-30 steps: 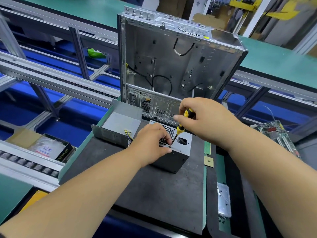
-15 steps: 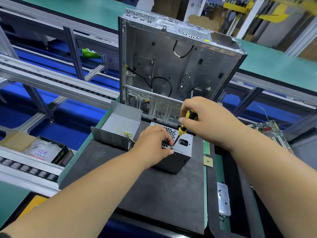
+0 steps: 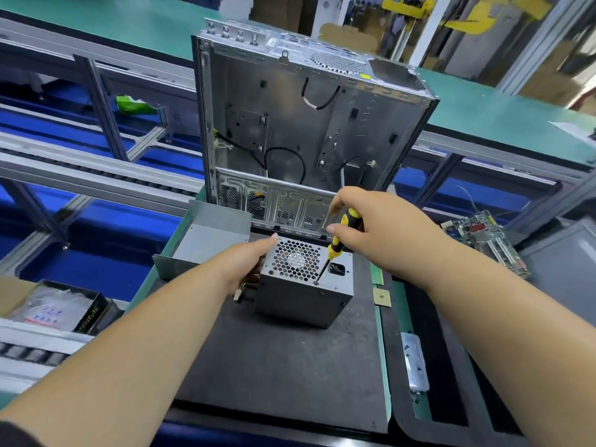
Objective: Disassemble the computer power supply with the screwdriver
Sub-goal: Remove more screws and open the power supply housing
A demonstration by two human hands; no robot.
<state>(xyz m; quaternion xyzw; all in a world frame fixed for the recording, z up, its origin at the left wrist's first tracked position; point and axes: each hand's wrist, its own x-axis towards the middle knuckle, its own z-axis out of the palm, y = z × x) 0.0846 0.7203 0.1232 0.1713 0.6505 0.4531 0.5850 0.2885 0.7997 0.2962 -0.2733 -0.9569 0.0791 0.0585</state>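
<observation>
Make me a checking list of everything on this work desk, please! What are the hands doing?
Surface: black mat on a green-edged bench.
Job's things: grey power supply sits on the mat, fan grille facing up; yellow-and-black screwdriver has its tip at a screw beside the grille.
Clutter: open grey metal cover to the left; small brown chip and a silver plate to the right.
Hands: right hand grips the screwdriver; left hand rests against the supply's left side, fingers straight.
Cables: wires show at the supply's left side under the left hand; black loops inside the upright computer case.
Surroundings: green circuit board, conveyor rails, boxed goods at left.
</observation>
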